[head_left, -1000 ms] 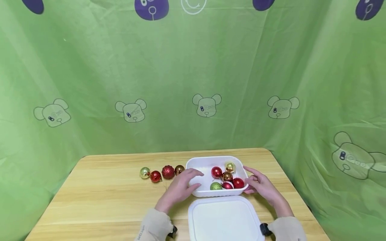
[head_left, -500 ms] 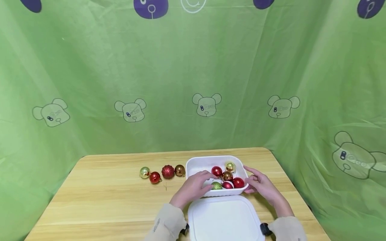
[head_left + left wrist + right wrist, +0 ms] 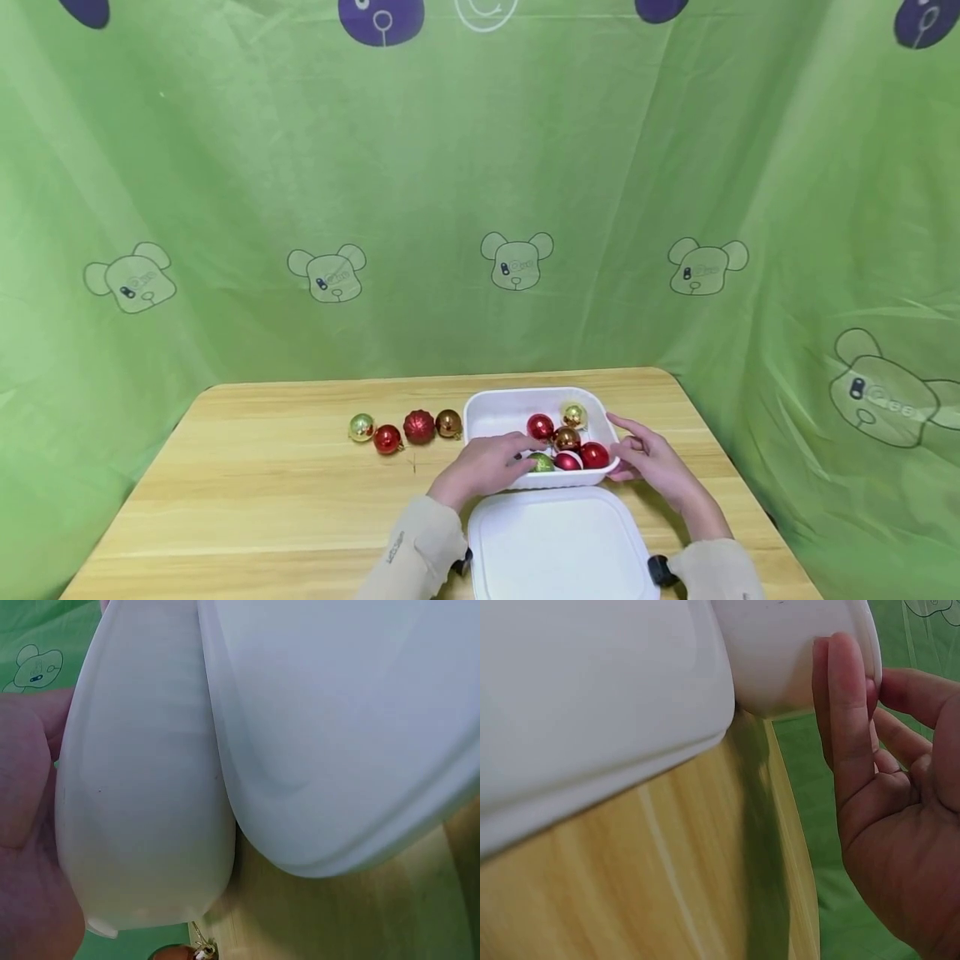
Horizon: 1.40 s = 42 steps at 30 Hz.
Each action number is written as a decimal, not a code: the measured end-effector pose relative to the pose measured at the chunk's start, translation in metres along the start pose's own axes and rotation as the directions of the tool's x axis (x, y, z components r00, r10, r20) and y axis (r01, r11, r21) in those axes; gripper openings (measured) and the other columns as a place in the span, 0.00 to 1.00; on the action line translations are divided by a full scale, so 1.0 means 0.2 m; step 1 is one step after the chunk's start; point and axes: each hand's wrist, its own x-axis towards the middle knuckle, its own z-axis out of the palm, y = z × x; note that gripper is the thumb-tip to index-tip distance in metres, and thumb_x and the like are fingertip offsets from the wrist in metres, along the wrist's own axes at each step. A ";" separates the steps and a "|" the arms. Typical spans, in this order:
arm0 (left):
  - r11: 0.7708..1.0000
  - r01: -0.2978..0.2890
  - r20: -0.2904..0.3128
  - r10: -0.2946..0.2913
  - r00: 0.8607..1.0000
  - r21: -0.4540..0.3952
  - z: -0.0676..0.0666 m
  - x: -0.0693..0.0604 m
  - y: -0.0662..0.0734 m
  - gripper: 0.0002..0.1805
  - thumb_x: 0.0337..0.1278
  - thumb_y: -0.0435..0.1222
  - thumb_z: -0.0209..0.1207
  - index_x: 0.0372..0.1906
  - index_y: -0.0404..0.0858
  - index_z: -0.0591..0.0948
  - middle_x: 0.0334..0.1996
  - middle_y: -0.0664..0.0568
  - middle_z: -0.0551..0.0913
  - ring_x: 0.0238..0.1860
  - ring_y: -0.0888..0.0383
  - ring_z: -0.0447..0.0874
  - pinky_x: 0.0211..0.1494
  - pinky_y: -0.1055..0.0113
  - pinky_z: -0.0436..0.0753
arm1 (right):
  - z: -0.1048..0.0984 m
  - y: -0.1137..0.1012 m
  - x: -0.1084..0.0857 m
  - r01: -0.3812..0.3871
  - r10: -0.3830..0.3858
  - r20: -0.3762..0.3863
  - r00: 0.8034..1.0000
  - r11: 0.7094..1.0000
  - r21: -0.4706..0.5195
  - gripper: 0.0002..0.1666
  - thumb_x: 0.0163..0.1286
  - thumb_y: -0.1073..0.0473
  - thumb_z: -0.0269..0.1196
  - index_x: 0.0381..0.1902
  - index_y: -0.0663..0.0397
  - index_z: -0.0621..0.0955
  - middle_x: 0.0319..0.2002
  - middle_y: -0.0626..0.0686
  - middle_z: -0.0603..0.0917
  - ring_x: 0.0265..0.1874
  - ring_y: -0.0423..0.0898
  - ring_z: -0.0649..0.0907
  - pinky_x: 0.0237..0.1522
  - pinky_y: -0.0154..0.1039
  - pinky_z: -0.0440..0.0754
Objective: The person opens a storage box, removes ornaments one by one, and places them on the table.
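A white plastic box (image 3: 487, 412) holds several Christmas baubles: red, gold, brown and a glittery green bauble (image 3: 543, 463). My left hand (image 3: 483, 467) reaches over its near wall, thumb and fingers about the green bauble at the front. In the left wrist view, my left palm (image 3: 26, 825) is beside the box wall (image 3: 142, 765), which hides the fingertips. My right hand (image 3: 656, 467) grips the box's right end. In the right wrist view, the right thumb and fingers (image 3: 847, 682) hold that end at its rim.
A white lid (image 3: 558, 542) lies on the wooden table (image 3: 300, 517) just in front of the box. Left of the box sit a gold bauble (image 3: 362, 427), a red bauble (image 3: 387, 439), a ridged red bauble (image 3: 419, 427) and a brown bauble (image 3: 448, 423). Green cloth (image 3: 420, 167) hangs behind.
My left hand has moved right, from the box's left side to the green bauble, and has stayed there over the last half second. My right hand has kept its place on the box.
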 end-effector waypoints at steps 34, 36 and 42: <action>0.994 -0.036 -0.061 0.030 0.998 -0.100 0.01 0.00 -0.04 0.16 0.76 0.52 0.55 0.61 0.55 0.80 0.59 0.64 0.83 0.57 0.63 0.84 0.64 0.60 0.82 | 0.00 0.01 0.01 0.004 -0.004 0.001 1.000 1.000 -0.003 0.41 0.79 0.63 0.58 0.82 0.58 0.55 0.39 0.60 0.82 0.36 0.50 0.89 0.44 0.43 0.92; 0.993 -0.043 -0.074 0.035 0.997 -0.113 0.01 0.00 -0.04 0.16 0.75 0.52 0.56 0.61 0.55 0.80 0.57 0.65 0.83 0.55 0.63 0.84 0.63 0.61 0.83 | 0.00 0.01 0.01 0.004 -0.004 0.001 1.000 1.000 -0.002 0.41 0.79 0.63 0.58 0.82 0.58 0.55 0.39 0.60 0.81 0.36 0.50 0.89 0.44 0.43 0.92; 0.972 -0.047 -0.132 0.017 0.991 -0.229 0.01 -0.02 -0.05 0.18 0.74 0.51 0.58 0.64 0.56 0.80 0.60 0.66 0.81 0.60 0.63 0.81 0.69 0.59 0.80 | 0.00 0.01 0.01 0.002 -0.002 -0.001 1.000 1.000 -0.004 0.41 0.79 0.63 0.59 0.83 0.58 0.55 0.39 0.60 0.81 0.36 0.50 0.89 0.44 0.43 0.92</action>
